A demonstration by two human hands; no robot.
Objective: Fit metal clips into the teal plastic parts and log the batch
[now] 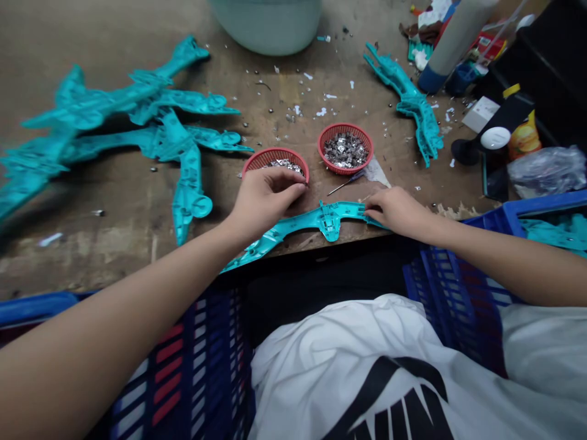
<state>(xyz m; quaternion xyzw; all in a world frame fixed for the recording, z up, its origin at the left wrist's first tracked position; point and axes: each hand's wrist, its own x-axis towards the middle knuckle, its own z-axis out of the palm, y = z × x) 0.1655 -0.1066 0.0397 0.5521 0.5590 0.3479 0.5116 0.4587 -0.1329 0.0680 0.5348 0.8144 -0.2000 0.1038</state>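
A long teal plastic part (321, 221) lies along the near edge of the wooden table. My right hand (398, 209) rests on its right end, fingers curled and pressing on it. My left hand (265, 197) hovers over the near rim of a small red basket (262, 159) of small metal pieces, fingertips pinched together; what they hold is too small to make out. A second red basket (345, 146) full of metal pieces sits just right of it. A thin screwdriver (347, 181) lies between the baskets and the part.
Several more teal parts (151, 128) are piled at the left, and another (415, 104) lies at the back right. A pale bucket (268, 21) stands at the back. Blue crates (458, 293) flank my lap. Bottles, a bag and clutter fill the right side.
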